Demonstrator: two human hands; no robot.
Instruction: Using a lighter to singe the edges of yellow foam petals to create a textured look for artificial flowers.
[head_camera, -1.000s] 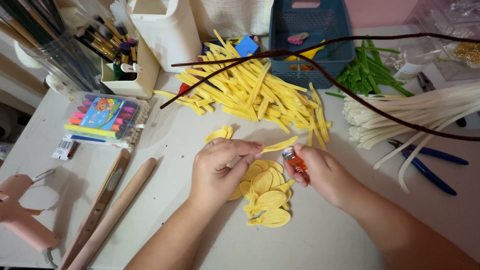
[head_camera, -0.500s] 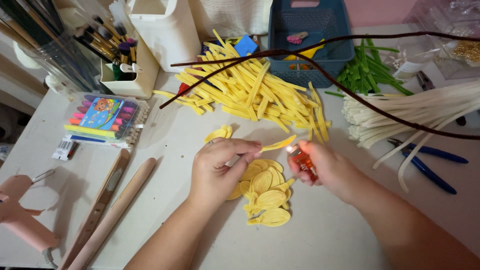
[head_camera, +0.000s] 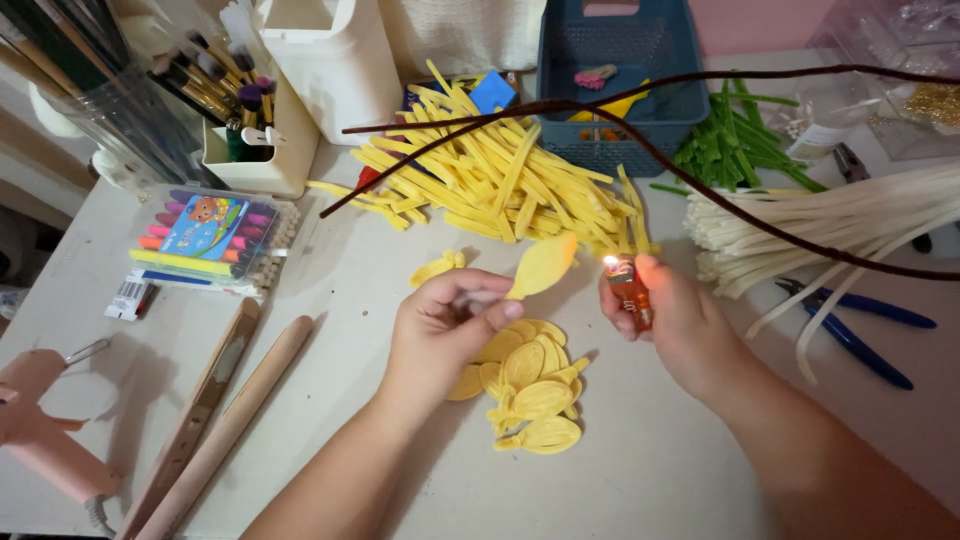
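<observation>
My left hand (head_camera: 447, 327) pinches the stem of a yellow petal-shaped piece (head_camera: 543, 265), which points up and to the right. My right hand (head_camera: 672, 318) grips a small orange lighter (head_camera: 630, 291) with a flame lit at its top, just right of the petal's tip. Under and between the hands lies a pile of several similar yellow petals (head_camera: 530, 385) on the white table (head_camera: 640, 470). One more yellow petal (head_camera: 437, 268) lies alone above my left hand.
A heap of yellow strips (head_camera: 500, 180), green strips (head_camera: 740, 145) and white strips (head_camera: 850, 225) lie behind. A dark wire (head_camera: 640, 140) arches overhead. Blue pliers (head_camera: 860, 330) sit right; marker pack (head_camera: 205, 235), wooden sticks (head_camera: 225, 420) and pink glue gun (head_camera: 40, 430) left. A blue basket (head_camera: 620, 60) stands behind.
The left hand lifted the petal upright from the pile. The right hand raised the lighter, which now shows a flame beside the petal's tip.
</observation>
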